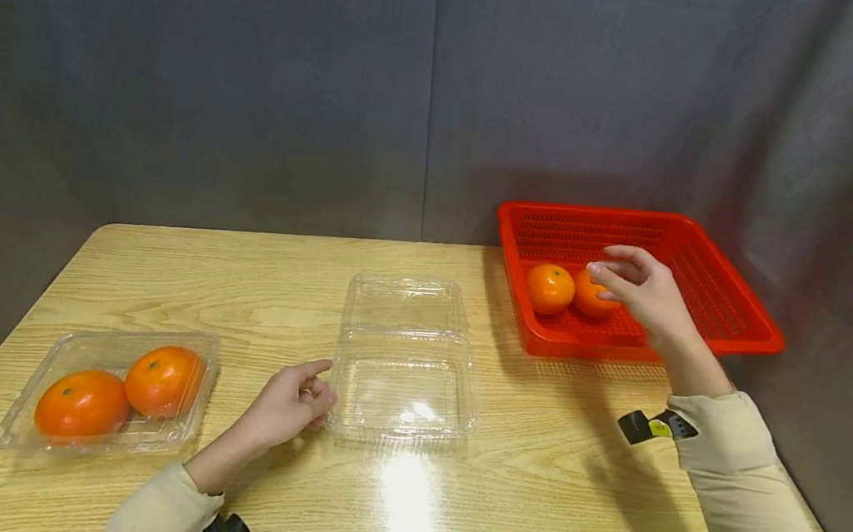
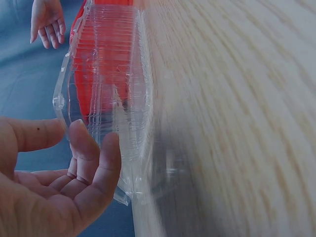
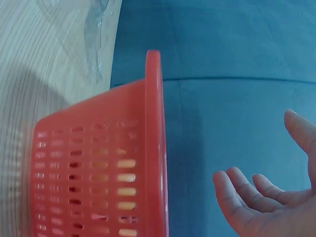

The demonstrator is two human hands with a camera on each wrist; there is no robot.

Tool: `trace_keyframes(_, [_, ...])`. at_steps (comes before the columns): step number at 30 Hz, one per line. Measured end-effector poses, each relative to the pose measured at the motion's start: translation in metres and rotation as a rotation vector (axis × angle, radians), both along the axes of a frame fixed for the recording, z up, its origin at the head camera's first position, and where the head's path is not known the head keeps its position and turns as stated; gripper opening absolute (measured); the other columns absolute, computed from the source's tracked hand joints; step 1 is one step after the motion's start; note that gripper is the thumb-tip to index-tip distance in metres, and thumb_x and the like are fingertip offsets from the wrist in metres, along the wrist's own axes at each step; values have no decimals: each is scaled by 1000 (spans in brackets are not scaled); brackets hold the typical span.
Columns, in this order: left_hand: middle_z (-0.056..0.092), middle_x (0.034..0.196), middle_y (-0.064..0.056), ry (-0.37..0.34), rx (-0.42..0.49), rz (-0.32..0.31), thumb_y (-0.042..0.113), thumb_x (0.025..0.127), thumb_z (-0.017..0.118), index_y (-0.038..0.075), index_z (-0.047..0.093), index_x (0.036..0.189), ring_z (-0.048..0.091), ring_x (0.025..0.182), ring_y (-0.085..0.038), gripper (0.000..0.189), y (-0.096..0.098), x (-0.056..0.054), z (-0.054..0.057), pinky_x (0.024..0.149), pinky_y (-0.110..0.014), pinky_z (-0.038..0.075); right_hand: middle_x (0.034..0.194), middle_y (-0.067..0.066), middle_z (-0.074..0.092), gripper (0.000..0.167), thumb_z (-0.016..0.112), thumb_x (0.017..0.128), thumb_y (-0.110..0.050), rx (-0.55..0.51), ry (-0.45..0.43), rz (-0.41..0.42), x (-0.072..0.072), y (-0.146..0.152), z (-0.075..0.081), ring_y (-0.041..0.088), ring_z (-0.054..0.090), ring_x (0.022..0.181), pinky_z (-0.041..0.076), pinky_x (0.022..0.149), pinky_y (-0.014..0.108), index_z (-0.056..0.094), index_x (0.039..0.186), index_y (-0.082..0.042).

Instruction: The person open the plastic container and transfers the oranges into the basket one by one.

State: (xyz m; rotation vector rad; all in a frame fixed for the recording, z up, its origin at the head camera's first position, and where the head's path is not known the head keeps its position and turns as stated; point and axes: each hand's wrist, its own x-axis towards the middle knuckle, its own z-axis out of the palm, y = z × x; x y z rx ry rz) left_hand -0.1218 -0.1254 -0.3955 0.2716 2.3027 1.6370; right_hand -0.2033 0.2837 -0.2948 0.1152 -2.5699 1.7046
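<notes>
An opened clear plastic clamshell container [image 1: 402, 389] lies on the table in front of me. My left hand [image 1: 291, 406] is at its left side, fingers loosely bent and fingertips right at the rim, as the left wrist view also shows around the clear container [image 2: 108, 74]. Over the red plastic basket [image 1: 745, 329] hovers my right hand [image 1: 642, 295], thumb and fingers spread with nothing between them. Beneath it are two orange fruits, one orange fruit [image 1: 550, 289] in full sight and another orange fruit [image 1: 591, 297] partly hidden by the fingers.
On the left of the table, a second clear clamshell [image 1: 202, 348] holds a large orange fruit [image 1: 80, 406] and another orange fruit [image 1: 164, 381]. Behind the table hangs a grey curtain [image 1: 274, 95]. The basket's wall [image 3: 94, 163] rises at the back right.
</notes>
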Motion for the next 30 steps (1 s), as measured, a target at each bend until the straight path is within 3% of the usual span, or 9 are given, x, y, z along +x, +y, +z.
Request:
trace_keyframes(8, [55,73,-8,5,1,2,-2,90,52,-16,27,134,51,58,-18,53,0,0,-1,54,-30,47,95,-8,60,44,61,88,-18,6,25,81,5,-18,2,6,60,84,51,71,20,43,124,1])
trace_keyframes(16, [56,72,-8,8,-1,5,-6,89,50,-16,27,134,52,58,-20,52,2,-1,0,53,-30,47,106,7,57,48,61,88,-19,53,15,140,9,-35,-1,9,59,86,51,73,22,43,126,3])
trace_keyframes(23, [56,74,-9,0,4,9,-6,89,51,-15,26,135,53,59,-20,53,2,-2,-1,55,-30,47,117,23,53,51,61,88,-14,75,-36,257,12,-53,-6,21,58,97,50,79,27,40,131,3])
trace_keyframes(30, [55,73,-8,-1,4,8,-3,89,53,-14,26,136,51,57,-19,55,3,-2,0,54,-31,47,115,23,56,50,63,86,-9,105,-20,317,10,-68,-17,29,57,102,48,84,28,42,129,5])
